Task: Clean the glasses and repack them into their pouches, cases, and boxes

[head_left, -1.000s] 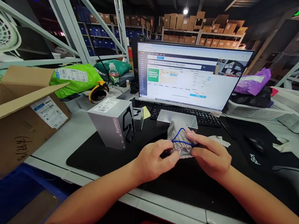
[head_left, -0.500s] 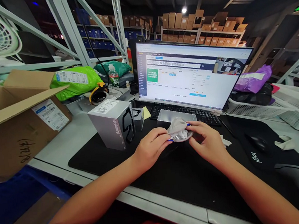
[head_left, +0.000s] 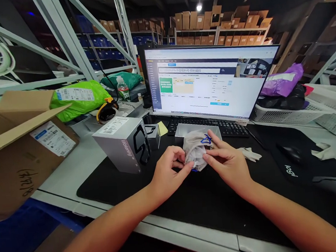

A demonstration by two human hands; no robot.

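Note:
Over the black desk mat, a light grey drawstring pouch [head_left: 190,141] with blue cords is between my two hands. Its mouth faces me, and whitish, partly clear wrapping [head_left: 198,154] shows inside; what that wraps is hidden. My left hand [head_left: 170,170] grips the pouch's left rim between thumb and bent fingers. On the other side my right hand [head_left: 227,160] pinches the wrapping and rim, its index finger near the blue cord. An open grey box [head_left: 182,130] sits just behind the pouch. To the left stands a taller grey product box [head_left: 123,145].
A smaller grey box [head_left: 154,135] and a yellow note [head_left: 162,128] lie by the keyboard [head_left: 232,130]. Behind is a monitor [head_left: 211,83]. An open cardboard carton [head_left: 27,152] is at left; a white glove [head_left: 250,154] and a mouse [head_left: 288,153] are at right.
The pouch has turned so its mouth opens more toward me and the wrapping shows more. Both hands have shifted their grip on it. The camera view has moved slightly.

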